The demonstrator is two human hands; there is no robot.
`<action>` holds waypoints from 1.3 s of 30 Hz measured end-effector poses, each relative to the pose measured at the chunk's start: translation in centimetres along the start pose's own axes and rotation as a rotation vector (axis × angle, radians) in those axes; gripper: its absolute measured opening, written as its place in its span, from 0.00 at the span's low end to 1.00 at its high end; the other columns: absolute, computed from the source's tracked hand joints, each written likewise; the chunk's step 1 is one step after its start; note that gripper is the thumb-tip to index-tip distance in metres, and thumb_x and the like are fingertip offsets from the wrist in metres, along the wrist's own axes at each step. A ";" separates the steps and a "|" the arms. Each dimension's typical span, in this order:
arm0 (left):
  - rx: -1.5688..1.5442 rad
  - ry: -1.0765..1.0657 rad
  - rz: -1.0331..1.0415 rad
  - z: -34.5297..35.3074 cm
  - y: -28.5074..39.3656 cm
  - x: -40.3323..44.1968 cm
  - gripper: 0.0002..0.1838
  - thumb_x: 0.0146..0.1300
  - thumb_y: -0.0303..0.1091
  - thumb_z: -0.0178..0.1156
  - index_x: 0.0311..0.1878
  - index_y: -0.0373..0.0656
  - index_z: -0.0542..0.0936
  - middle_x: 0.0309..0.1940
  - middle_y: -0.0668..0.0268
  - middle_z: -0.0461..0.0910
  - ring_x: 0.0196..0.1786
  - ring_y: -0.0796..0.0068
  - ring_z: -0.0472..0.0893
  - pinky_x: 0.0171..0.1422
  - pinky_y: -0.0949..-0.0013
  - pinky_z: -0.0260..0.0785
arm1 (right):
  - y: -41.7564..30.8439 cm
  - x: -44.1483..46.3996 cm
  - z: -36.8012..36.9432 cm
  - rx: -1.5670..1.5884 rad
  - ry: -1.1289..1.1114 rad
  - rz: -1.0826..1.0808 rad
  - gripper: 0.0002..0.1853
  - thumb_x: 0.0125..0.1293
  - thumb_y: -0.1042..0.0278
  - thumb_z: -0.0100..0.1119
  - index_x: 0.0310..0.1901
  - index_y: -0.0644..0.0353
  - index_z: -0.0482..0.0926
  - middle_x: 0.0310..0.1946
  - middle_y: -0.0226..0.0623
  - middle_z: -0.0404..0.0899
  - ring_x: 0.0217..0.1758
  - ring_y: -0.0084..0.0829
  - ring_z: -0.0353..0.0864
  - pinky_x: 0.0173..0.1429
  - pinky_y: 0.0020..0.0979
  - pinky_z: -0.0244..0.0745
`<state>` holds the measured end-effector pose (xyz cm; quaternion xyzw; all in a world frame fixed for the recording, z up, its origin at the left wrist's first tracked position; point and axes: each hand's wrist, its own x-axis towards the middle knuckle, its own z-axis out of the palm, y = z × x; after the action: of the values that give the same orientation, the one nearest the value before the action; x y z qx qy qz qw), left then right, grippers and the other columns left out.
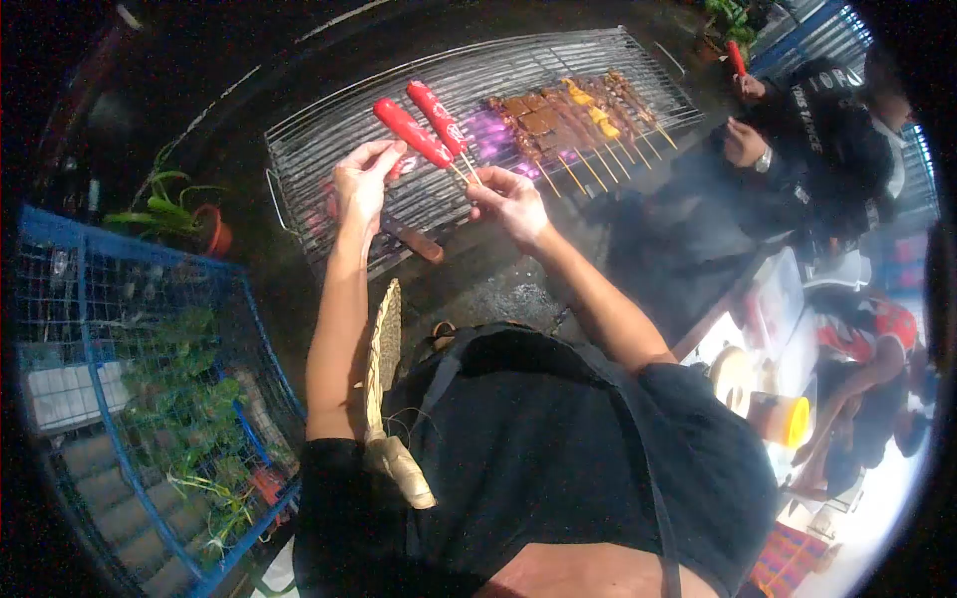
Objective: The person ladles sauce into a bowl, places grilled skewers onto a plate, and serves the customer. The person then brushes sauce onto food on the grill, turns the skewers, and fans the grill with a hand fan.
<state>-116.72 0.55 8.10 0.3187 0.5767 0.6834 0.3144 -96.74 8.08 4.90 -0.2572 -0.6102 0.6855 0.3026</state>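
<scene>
My right hand [510, 204] pinches the thin bamboo sticks of two red hotdogs, holding them over the charcoal grill [344, 120]. The nearer hotdog [412, 133] and the farther hotdog [437, 115] tilt up to the left, both with scored, pale-marked skin. Closed fingers of my left hand [364, 184] come up against the nearer one's side; whether they grip it or something small is unclear. Below that hand, a wooden-handled tool [414, 241] lies at the grill's near edge. A woven fan [384, 349] rests between my left arm and chest.
Several meat skewers [543, 125] lie on the grill's right side, near yellow pieces [598, 115]. Smoke drifts rightward. Another person [817, 130] stands right, holding a red item [736, 58]. Containers [778, 419] stand lower right. Blue wire fencing [85, 299] and a potted plant [211, 231] are left.
</scene>
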 end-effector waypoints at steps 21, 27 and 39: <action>-0.467 0.022 0.086 2.1 0.0 -2.5 0.03 0.69 0.29 0.48 0.43 0.43 0.68 0.29 0.67 0.72 0.32 0.77 0.76 0.42 0.73 0.71 | 0.7 0.9 1.9 0.158 0.195 -0.040 0.08 0.56 0.72 0.64 0.37 0.62 0.78 0.20 0.27 0.75 0.20 0.17 0.72 0.25 0.21 0.68; 0.650 0.040 0.328 1.6 -0.3 -3.3 0.10 0.58 0.35 0.63 0.37 0.39 0.80 0.25 0.69 0.77 0.28 0.83 0.74 0.34 0.76 0.66 | 0.7 1.9 1.8 0.053 0.216 -0.010 0.11 0.60 0.66 0.61 0.40 0.64 0.79 0.21 0.26 0.76 0.23 0.15 0.71 0.29 0.20 0.66; 0.879 -0.414 0.469 0.3 0.3 -6.0 0.06 0.59 0.31 0.58 0.36 0.38 0.78 0.30 0.55 0.75 0.35 0.55 0.77 0.40 0.61 0.68 | 1.5 4.5 3.1 -0.153 0.291 -0.143 0.16 0.64 0.59 0.54 0.43 0.64 0.80 0.27 0.30 0.78 0.30 0.17 0.73 0.35 0.22 0.68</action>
<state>-112.97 -4.10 8.04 0.6684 0.6478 0.3523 0.0975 -102.20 9.21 3.89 -0.3319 -0.6272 0.5692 0.4153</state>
